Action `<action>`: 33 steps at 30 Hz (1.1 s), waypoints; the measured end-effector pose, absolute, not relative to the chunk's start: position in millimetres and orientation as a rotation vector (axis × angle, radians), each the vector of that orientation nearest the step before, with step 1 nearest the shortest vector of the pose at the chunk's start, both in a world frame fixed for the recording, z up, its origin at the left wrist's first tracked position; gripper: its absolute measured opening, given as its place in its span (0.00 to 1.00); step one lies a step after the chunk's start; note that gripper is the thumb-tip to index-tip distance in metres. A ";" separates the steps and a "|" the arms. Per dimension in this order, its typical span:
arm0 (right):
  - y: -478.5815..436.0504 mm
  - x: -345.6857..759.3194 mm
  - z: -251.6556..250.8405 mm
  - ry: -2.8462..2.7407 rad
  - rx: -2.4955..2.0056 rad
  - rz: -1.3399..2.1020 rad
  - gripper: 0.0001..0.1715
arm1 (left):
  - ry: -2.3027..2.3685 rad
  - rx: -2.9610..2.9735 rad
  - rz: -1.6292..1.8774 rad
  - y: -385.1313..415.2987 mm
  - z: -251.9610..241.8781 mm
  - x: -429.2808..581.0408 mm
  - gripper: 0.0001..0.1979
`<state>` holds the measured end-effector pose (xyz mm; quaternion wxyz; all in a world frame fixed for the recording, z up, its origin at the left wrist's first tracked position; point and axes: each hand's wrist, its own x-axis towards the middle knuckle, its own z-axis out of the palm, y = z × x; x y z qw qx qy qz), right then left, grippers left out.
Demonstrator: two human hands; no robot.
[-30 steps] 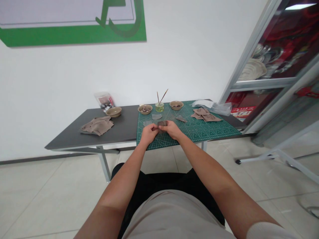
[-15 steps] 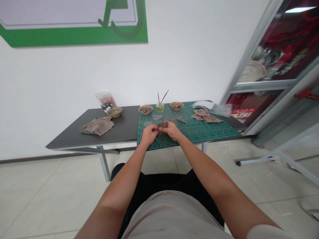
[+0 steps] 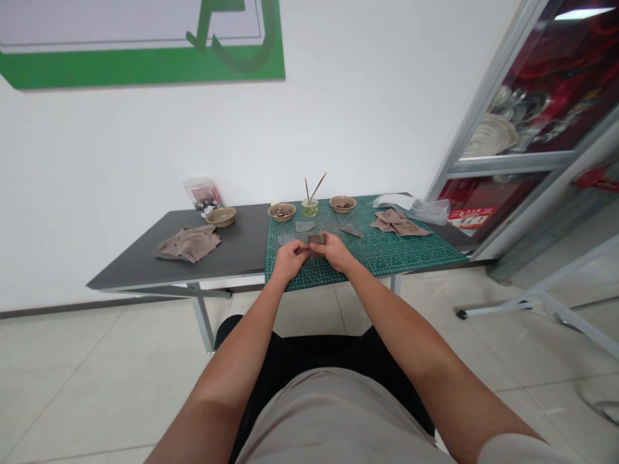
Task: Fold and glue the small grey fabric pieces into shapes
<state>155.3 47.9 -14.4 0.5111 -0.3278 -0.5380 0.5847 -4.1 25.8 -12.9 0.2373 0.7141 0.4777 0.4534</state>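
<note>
The dark piece (image 3: 316, 239) is over the front of the green mat (image 3: 387, 254), clamped in the grip of the right hand (image 3: 336, 252), the left hand (image 3: 289, 259) meeting its left edge, closure indeterminable; steady, light pressure, clear of the sheet (image 3: 304, 227) beyond, appears advisable.

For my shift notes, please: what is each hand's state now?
Left hand: closed; whether it holds anything cannot be told.
Right hand: closed, holding a small dark piece.
</note>
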 end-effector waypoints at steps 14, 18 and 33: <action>47.2 155.7 -13.8 -1.315 -0.727 1.469 0.30 | 1.259 1.810 1.265 27.0 -14.5 -6.4 0.03; 46.6 155.6 -12.1 -1.383 -0.739 1.422 0.27 | 1.299 1.867 1.272 26.6 -15.0 -5.6 0.02; 50.1 155.1 -15.9 -1.434 -0.764 1.382 0.26 | 1.358 1.950 1.265 20.0 -8.1 -2.2 0.05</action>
